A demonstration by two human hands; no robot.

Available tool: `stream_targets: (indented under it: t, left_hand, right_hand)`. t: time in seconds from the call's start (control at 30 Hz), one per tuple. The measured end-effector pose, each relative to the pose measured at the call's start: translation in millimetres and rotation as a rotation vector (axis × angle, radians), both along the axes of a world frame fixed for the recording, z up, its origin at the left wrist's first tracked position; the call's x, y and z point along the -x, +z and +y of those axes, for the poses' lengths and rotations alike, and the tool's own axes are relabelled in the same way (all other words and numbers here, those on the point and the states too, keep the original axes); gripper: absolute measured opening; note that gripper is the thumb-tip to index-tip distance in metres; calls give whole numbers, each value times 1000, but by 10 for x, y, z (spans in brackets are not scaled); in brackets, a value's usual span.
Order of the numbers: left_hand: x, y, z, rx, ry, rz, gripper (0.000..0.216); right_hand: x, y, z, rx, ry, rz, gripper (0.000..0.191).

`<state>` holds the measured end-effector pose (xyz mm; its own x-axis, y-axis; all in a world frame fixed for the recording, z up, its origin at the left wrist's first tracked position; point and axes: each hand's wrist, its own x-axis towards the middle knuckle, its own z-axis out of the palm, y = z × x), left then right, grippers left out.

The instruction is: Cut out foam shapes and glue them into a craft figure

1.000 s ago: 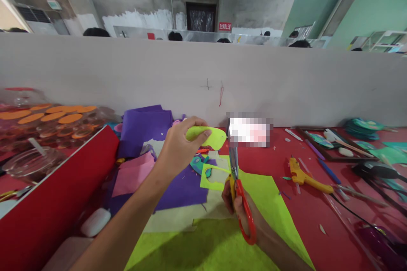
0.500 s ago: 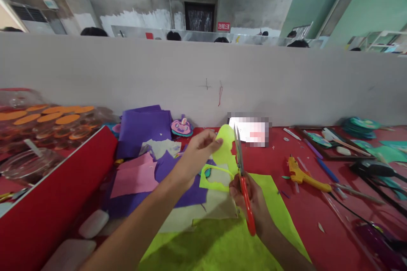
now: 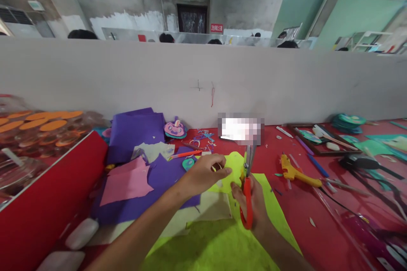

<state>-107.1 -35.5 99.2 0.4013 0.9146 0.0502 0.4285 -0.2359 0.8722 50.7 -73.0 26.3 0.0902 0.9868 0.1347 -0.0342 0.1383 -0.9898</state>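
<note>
Scissors with red handles [image 3: 247, 203] are in my right hand [image 3: 258, 207], blades pointing up and away. Beside the blades is a bright yellow-green felt piece [image 3: 234, 165] with a rounded top edge. My left hand [image 3: 203, 173] has its fingers curled at the left side of this piece, thumb against it; the fingertips are partly hidden. Below both hands lies a large yellow-green felt sheet [image 3: 219, 245]. Cream felt [image 3: 213, 207] lies over its far part, and purple felt [image 3: 127, 207] spreads to the left. A small teal shape [image 3: 188, 164] rests just beyond my left wrist.
A yellow glue gun [image 3: 295, 173] with a cord lies at right, near a dark frame tray [image 3: 337, 150]. Pink felt [image 3: 127, 184], an orange pen [image 3: 187, 154] and scraps lie left and ahead. A red board [image 3: 57, 186] separates clear jars at left. A partition [image 3: 143, 76] stands behind.
The felt piece and my left hand have come lower. The scissors have tipped more upright and shifted slightly right. The cut-out opening in the felt no longer shows clearly. The view has turned slightly right.
</note>
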Motion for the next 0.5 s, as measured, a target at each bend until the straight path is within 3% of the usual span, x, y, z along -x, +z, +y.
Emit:
stream_targets:
  t: [0.13, 0.23, 0.37, 0.5]
  left_hand:
    - [123, -95, 89, -70, -54, 184, 34]
    - [216, -305, 170, -255, 51, 412, 27]
    - [245, -593, 220, -389, 24, 754, 25]
    - [235, -684, 237, -348, 26, 729, 19]
  right_hand:
    - [11, 8, -7, 19, 10, 20, 19]
    - [29, 39, -22, 25, 30, 28, 20]
    - [30, 23, -18, 32, 55, 48, 20]
    - [3, -84, -1, -1, 56, 1, 17]
